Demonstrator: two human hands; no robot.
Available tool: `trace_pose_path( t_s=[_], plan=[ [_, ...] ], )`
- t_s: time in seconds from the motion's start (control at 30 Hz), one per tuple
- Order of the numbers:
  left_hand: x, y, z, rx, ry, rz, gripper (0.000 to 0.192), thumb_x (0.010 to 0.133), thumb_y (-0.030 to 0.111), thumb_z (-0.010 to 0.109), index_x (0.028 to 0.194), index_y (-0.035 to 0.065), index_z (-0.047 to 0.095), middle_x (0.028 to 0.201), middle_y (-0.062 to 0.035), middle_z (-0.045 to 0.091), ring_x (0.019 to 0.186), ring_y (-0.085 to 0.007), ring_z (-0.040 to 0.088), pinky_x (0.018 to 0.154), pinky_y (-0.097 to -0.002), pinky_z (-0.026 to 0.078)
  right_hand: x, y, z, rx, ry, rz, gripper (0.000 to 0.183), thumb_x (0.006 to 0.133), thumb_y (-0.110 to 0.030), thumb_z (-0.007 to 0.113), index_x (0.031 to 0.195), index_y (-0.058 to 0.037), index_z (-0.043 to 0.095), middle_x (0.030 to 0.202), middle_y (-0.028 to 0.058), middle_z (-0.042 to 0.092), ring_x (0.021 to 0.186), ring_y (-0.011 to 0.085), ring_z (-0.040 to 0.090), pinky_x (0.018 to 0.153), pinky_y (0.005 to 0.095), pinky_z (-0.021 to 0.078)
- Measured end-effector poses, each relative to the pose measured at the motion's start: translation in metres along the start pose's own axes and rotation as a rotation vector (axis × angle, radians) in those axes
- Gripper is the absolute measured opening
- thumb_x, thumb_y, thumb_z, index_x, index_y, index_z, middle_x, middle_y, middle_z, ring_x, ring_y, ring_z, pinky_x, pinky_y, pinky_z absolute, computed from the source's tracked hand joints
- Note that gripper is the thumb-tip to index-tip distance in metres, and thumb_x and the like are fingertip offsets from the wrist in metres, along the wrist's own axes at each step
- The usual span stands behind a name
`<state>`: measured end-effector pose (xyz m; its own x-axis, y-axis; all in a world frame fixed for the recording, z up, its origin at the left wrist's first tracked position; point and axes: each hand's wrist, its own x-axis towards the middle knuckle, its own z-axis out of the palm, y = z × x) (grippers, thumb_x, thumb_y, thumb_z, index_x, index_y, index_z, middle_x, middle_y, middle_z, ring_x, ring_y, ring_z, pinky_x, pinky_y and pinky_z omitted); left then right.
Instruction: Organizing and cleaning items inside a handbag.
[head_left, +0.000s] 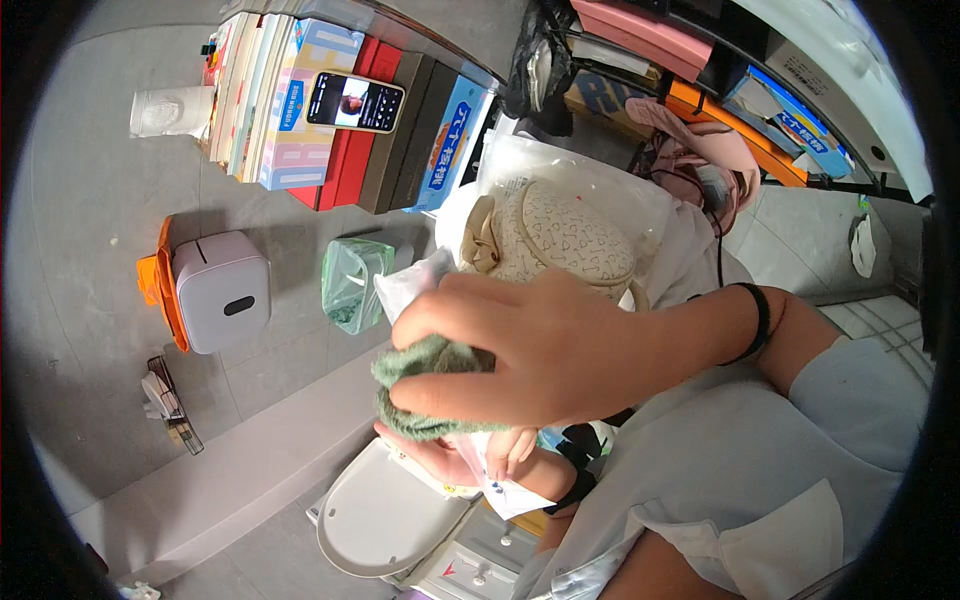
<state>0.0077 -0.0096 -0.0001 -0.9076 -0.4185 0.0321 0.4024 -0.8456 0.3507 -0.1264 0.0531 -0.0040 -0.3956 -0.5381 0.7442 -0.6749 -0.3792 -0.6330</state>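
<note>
My right hand (525, 345) reaches in from the right, a black band at its wrist, and its fingers and thumb are closed around a fuzzy green cloth item (420, 416). Beneath it, my left hand (439, 457) is partly hidden by the cloth and by my right hand. A thin white plastic packet (517, 495) with small printed marks is held at the left hand, and the cloth rests against the same hand. Behind my right hand lies a cream patterned bag (577, 232) in clear plastic wrap (517, 154).
A phone (355, 101) leans on stacked books and boxes (300, 142). Lower down are a lilac box (221, 292), a green-lined bin (356, 285), a wire basket (174, 409) and a white rounded panel (390, 510). A loaded shelf (697, 105) stands at upper right.
</note>
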Motion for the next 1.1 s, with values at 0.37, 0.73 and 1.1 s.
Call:
trace_pose_path(
  t_s=[0.37, 0.73, 1.1],
  plan=[
    [0.007, 0.017, -0.014, 0.037, -0.029, -0.303, 0.091, 0.086, 0.072, 0.02, 0.144, 0.0028, 0.012, 0.045, -0.0079, 0.045, 0.031, -0.01, 0.033, 0.03, -0.0199, 0.03, 0.005, 0.019, -0.019, -0.239, 0.181, 0.25, 0.032, 0.065, -0.005, 0.069, 0.094, -0.0142, 0.064, 0.1, 0.0048, 0.055, 0.084, 0.0192, 0.059, 0.065, 0.0276, 0.0499],
    [-0.006, 0.003, -0.005, -0.099, 0.036, -0.127, 0.083, 0.089, 0.066, 0.03, 0.137, -0.0016, 0.023, 0.117, -0.0236, 0.049, 0.031, -0.0123, 0.034, 0.029, -0.0231, 0.025, 0.005, -0.003, -0.03, 0.011, -0.157, 0.06, 0.027, 0.075, -0.013, 0.065, 0.101, -0.0172, 0.063, 0.106, 0.0061, 0.054, 0.088, 0.0215, 0.059, 0.067, 0.0298, 0.0498],
    [-0.015, 0.003, 0.011, 0.243, 0.183, -0.024, 0.086, 0.092, 0.048, 0.046, 0.144, 0.0044, -0.007, 0.111, -0.0212, 0.052, 0.031, -0.007, 0.034, 0.028, -0.0182, 0.022, 0.013, 0.007, -0.032, 0.008, 0.002, 0.201, 0.033, 0.066, -0.004, 0.067, 0.097, -0.0113, 0.062, 0.102, 0.0092, 0.053, 0.084, 0.0259, 0.057, 0.07, 0.0318, 0.0478]
  ],
)
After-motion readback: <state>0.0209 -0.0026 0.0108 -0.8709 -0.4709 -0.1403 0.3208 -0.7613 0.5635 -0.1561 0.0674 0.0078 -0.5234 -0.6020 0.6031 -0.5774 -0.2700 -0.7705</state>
